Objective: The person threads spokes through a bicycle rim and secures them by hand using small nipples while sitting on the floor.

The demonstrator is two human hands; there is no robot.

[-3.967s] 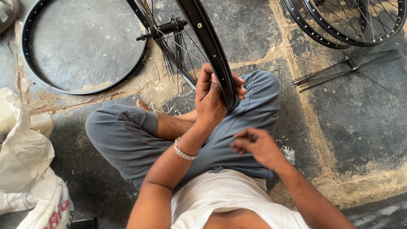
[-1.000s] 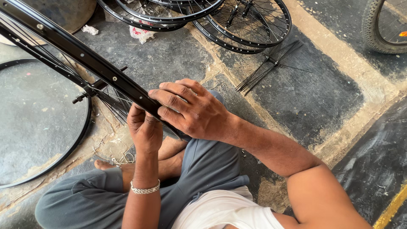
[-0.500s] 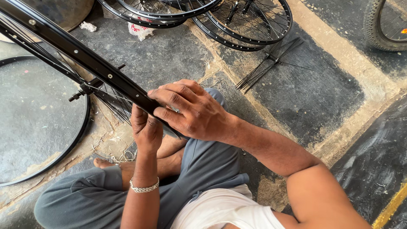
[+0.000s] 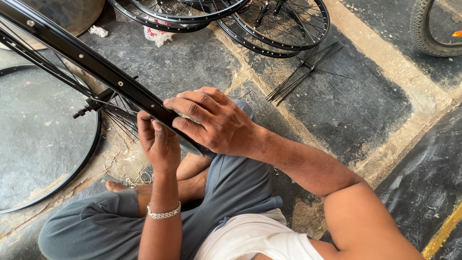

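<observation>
A black bicycle wheel rim (image 4: 86,60) with thin spokes and a hub (image 4: 98,103) slants from the upper left down to my lap. My right hand (image 4: 216,123) lies over the rim's outer edge and grips it, fingers curled across the top. My left hand (image 4: 159,142) holds the rim from below, fingers wrapped up against its inner side, a silver bracelet (image 4: 163,212) on the wrist. I sit cross-legged on the floor in grey trousers and a white shirt.
A bare black rim (image 4: 72,163) lies flat on the floor at left. Several spoked wheels (image 4: 274,24) are stacked at the top. A bundle of loose black spokes (image 4: 303,67) lies on the stone floor. A tyre (image 4: 433,29) shows at top right.
Four seconds ago my right hand was off the rim near my lap; it came up onto the rim. Over the last second both hands stay put, fingers shifting only slightly.
</observation>
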